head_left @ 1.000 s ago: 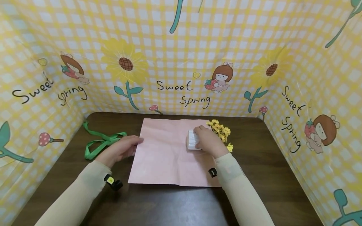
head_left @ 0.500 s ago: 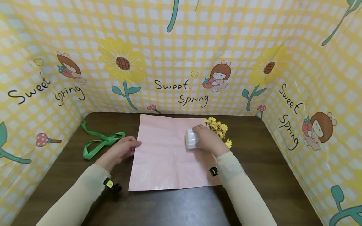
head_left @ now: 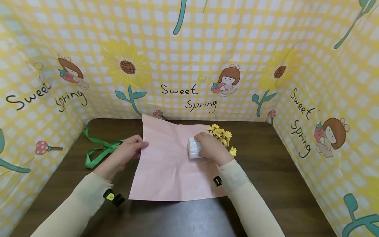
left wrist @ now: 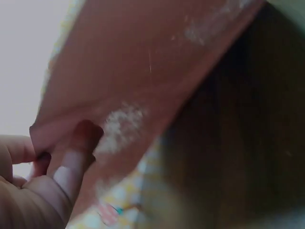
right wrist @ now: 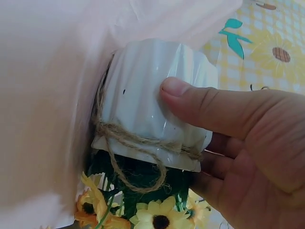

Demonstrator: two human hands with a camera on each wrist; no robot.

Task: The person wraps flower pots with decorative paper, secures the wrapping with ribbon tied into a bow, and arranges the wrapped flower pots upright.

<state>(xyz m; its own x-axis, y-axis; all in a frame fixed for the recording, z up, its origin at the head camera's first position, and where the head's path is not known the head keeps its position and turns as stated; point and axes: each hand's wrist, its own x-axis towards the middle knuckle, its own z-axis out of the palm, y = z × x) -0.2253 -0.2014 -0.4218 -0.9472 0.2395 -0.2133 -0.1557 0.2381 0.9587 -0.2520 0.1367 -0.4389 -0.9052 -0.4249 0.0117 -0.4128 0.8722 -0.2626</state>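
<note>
A sheet of pink wrapping paper [head_left: 161,171] lies on the table with its left side raised. My left hand [head_left: 129,150] pinches that left edge; in the left wrist view the paper's underside [left wrist: 128,71] shows, with a fingertip against it. On the right half of the sheet, my right hand [head_left: 214,148] holds a white ribbed flower pot [head_left: 194,148] lying on its side. Twine [right wrist: 143,138] is tied around the pot near its rim. Yellow artificial flowers [head_left: 221,134] stick out of it to the right, partly hidden by the hand.
A loose green ribbon [head_left: 99,154] lies left of the paper, partly behind the left hand. The dark wooden table [head_left: 266,177] is enclosed by a yellow checked cloth [head_left: 183,59] at the back and both sides.
My left hand has lifted the paper's left edge, and its far left corner now stands higher. My right hand keeps its grip on the pot.
</note>
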